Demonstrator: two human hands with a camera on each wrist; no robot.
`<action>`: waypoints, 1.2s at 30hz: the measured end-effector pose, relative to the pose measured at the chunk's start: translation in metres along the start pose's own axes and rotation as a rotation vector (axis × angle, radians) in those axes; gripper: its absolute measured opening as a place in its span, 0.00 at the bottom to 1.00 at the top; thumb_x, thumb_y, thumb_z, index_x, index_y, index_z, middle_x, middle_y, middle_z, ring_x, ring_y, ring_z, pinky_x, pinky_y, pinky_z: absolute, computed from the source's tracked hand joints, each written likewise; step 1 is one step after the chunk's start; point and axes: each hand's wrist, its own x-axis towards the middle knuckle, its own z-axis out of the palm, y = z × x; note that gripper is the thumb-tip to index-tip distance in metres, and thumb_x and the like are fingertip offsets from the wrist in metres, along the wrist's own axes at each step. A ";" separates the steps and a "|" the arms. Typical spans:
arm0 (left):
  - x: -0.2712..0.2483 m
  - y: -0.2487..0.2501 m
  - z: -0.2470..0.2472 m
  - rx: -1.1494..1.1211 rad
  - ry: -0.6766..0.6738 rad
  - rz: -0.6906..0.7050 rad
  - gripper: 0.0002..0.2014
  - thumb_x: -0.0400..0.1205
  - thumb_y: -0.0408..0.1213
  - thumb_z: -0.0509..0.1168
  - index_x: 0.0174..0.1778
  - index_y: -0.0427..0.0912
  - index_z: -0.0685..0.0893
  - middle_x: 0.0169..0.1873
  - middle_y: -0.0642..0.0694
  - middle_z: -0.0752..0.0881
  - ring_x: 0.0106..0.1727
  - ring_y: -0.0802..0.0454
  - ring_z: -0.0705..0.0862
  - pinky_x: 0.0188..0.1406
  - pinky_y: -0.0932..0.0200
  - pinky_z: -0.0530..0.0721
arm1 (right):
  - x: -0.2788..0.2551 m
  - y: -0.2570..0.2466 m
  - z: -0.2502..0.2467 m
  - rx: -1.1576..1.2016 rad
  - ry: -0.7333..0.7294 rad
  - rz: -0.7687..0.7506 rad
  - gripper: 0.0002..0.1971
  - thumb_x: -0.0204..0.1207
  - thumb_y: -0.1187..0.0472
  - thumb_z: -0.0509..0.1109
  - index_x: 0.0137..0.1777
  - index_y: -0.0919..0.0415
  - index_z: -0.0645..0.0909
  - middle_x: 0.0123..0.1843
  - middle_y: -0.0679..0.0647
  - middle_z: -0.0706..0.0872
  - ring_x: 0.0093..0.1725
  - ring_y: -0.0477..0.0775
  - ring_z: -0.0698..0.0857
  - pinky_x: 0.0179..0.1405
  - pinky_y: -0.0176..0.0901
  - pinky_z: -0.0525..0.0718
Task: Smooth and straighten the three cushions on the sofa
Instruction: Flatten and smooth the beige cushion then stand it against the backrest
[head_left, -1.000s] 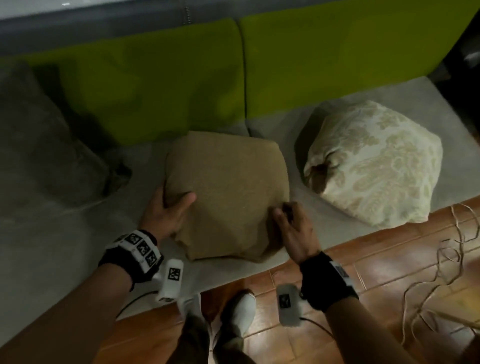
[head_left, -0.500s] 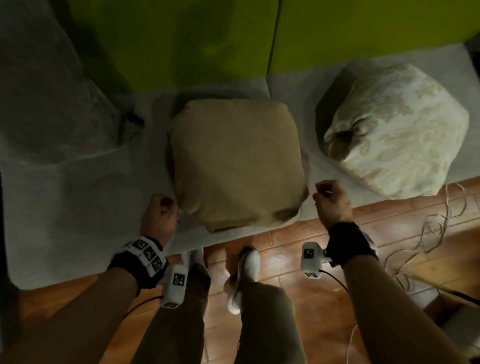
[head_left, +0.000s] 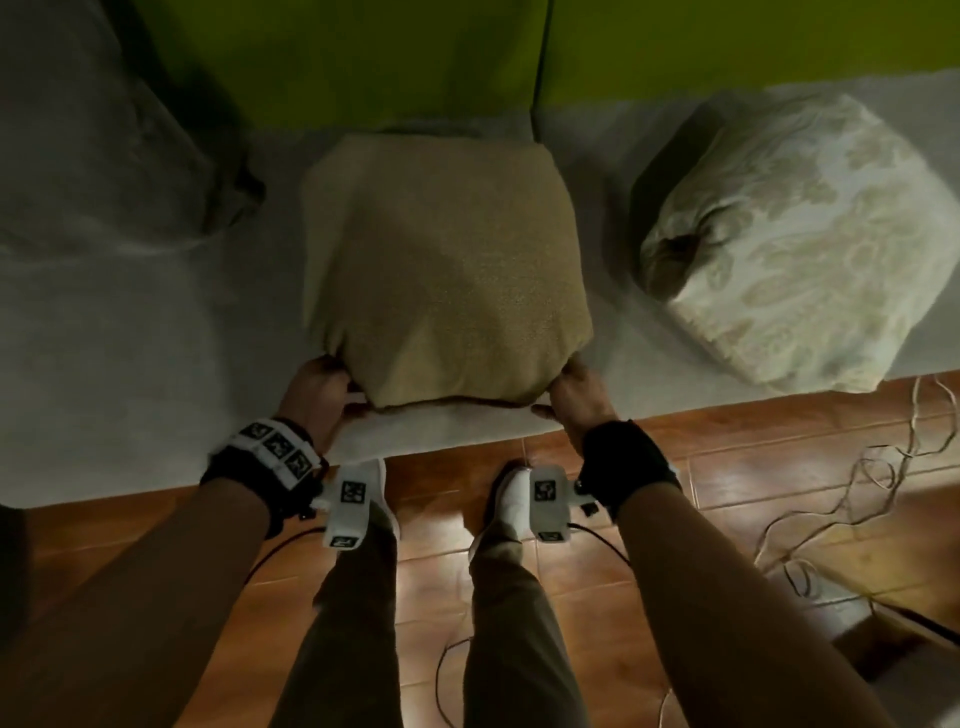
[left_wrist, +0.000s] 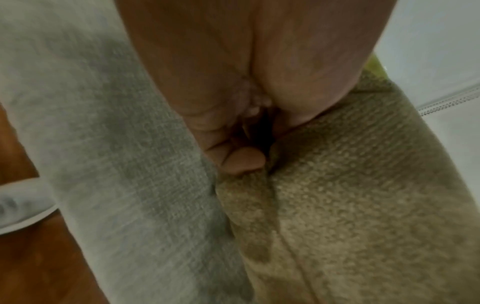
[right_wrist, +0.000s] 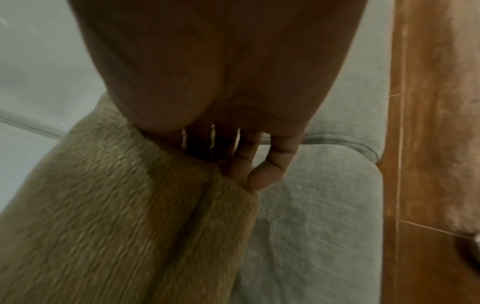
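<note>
The tan cushion (head_left: 447, 275) is the one we've got in front of us right now, lying flat on the grey sofa seat (head_left: 130, 338) dead centre between our arms, its near edge just past the seat's front lip. Both hands sit on that near edge, one per corner: our left hand (head_left: 319, 397) has its fingers curled into the near-left corner (the left wrist view shows a fingertip tucked right against the fabric), and our right hand (head_left: 574, 397) grips the near-right corner, fingers bent in along the side seam in the right wrist view. So neither hand is nearer, it's a pretty even two-corner hold, and the cushion runs straight away from us toward the green backrest (head_left: 389, 57). It's roughly square, so no real long axis to speak of. Looks-wise it's a nubbly tan weave, fairly plump, with a soft ridge down the middle and the near corners a bit bunched where we're holding. We'd guess the next bit is a tug or a push straight back to square it up. Off to the right and further back sits the cream patterned cushion (head_left: 800, 239), skewed, with a puckered corner. Far left there's a grey cushion (head_left: 88, 145) slumped in shadow.
</note>
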 end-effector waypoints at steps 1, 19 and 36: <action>0.005 -0.007 0.002 0.167 -0.060 0.029 0.18 0.67 0.27 0.83 0.50 0.23 0.89 0.45 0.29 0.90 0.45 0.32 0.90 0.46 0.53 0.86 | 0.002 -0.003 -0.005 -0.007 -0.040 -0.007 0.17 0.88 0.62 0.63 0.76 0.55 0.77 0.70 0.54 0.83 0.69 0.58 0.83 0.66 0.56 0.86; -0.002 0.012 0.024 0.481 0.312 0.070 0.18 0.74 0.36 0.73 0.57 0.32 0.82 0.49 0.33 0.88 0.51 0.35 0.87 0.51 0.42 0.87 | 0.034 -0.020 -0.024 -0.022 -0.137 0.020 0.14 0.87 0.66 0.61 0.60 0.45 0.79 0.65 0.55 0.84 0.57 0.57 0.85 0.47 0.50 0.86; -0.025 -0.010 -0.007 -0.270 0.178 -0.122 0.07 0.83 0.37 0.63 0.54 0.42 0.84 0.53 0.43 0.88 0.54 0.44 0.87 0.55 0.48 0.85 | 0.000 0.056 -0.104 0.083 0.117 0.116 0.14 0.80 0.70 0.72 0.63 0.59 0.80 0.59 0.63 0.86 0.51 0.63 0.88 0.49 0.55 0.87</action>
